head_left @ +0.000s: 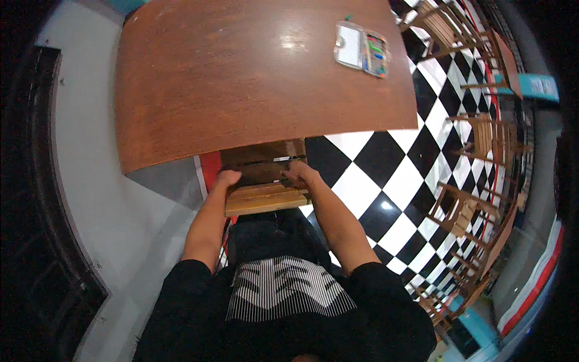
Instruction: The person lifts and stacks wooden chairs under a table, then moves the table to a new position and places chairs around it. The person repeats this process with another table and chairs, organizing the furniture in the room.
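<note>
A slatted wooden chair (267, 199) stands partly under the near edge of a brown wooden table (262, 77). My left hand (230, 177) is at the left side of the chair, its fingers curled and partly in shadow. At the right side, my right hand (299, 173) is bent over the dark wood of the chair, with its fingers partly hidden. Whether either hand grips the wood cannot be made out. On the table's right part lies an opened clear plastic case (362, 50), with small coloured pieces in its right half.
A grey-white wall (86, 135) runs along the left. Black and white checkered floor tiles (384, 158) extend to the right, where several wooden chairs (481, 135) and tables stand. A small green piece (348, 18) lies beyond the case.
</note>
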A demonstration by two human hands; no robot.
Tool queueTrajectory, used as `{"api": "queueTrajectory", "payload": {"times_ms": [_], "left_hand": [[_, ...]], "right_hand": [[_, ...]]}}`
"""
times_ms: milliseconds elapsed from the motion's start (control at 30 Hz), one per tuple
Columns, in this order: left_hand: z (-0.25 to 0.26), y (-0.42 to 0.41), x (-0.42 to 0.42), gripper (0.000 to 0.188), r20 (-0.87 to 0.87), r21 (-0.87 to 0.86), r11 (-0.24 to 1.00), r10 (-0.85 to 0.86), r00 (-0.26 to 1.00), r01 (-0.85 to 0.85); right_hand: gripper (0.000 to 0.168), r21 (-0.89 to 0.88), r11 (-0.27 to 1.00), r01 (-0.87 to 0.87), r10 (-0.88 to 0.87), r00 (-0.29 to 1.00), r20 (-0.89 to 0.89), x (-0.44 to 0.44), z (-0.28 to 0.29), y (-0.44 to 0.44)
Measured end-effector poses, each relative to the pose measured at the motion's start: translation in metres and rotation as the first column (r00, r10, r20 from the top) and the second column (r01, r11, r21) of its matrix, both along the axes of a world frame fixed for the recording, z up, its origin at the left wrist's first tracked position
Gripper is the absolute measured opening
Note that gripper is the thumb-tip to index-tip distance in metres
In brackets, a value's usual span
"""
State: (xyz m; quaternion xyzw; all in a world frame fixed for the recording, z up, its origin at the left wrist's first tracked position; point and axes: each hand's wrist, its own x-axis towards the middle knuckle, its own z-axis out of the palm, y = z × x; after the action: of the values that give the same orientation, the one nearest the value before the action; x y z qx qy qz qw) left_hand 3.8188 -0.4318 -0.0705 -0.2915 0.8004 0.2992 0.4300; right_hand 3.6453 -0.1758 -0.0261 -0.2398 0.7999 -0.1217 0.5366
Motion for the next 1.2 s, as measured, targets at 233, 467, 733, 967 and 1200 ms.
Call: {"api": "queueTrajectory", "payload": {"times_ms": [233, 467, 733, 967, 1200], "left_hand": [[0.121, 0.004, 0.004, 0.045, -0.463, 0.198, 0.888, 0.458, 0.759, -0.414], [0.117, -0.042, 0.062, 0.047, -0.202, 0.1, 0.944, 0.329, 0.923, -0.315], [0.162, -0.015, 0.021, 0.039, 0.444, -0.028, 0.93, 0.34, 0.829, -0.366], [0.19, 0.004, 0.042, 0.037, 0.243, -0.077, 0.912, 0.408, 0.88, -0.402], [0.175, -0.021, 0.069, 0.036, 0.297, -0.046, 0.958, 0.283, 0.912, -0.282]], "right_hand": [[0.043, 0.024, 1.0, 0.008, -0.005, 0.993, -0.115, -0.018, 0.054, 0.053], [0.034, -0.05, 0.53, 0.846, -0.76, 0.5, 0.416, 0.006, 0.054, 0.116], [0.034, 0.009, 0.592, 0.806, -0.667, 0.483, 0.568, -0.026, 0.019, 0.122], [0.028, 0.093, 0.502, 0.86, -0.699, 0.34, 0.629, -0.015, 0.022, 0.101], [0.032, 0.042, 0.538, 0.842, -0.729, 0.44, 0.525, 0.001, 0.047, 0.09]]}}
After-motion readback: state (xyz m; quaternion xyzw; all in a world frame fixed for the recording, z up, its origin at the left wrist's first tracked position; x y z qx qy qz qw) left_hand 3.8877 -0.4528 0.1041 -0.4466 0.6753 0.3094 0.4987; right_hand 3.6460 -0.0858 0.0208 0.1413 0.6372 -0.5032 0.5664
